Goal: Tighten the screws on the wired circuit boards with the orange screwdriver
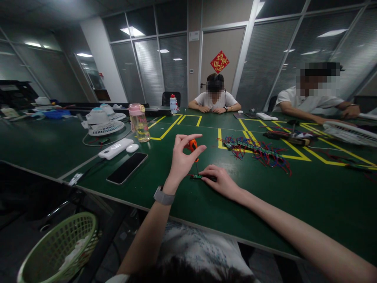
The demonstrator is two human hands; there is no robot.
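My left hand (183,159) is curled round the orange handle of a screwdriver (193,145), which stands nearly upright. Its thin shaft runs down to a small green circuit board (195,177) lying on the table. Whether the tip sits in a screw is too small to make out. From the right, my right hand (220,180) rests on the table, its fingertips pinching the board's end and a black part beside it. Red wire shows at the board's left end.
Wired green boards (256,148) lie in a row at right. Left of my hands are a phone (127,168), a white power strip (116,148), a bottle (139,122) and a white fan (101,122). Two people sit across the green table (265,204). A green basket (59,243) stands below.
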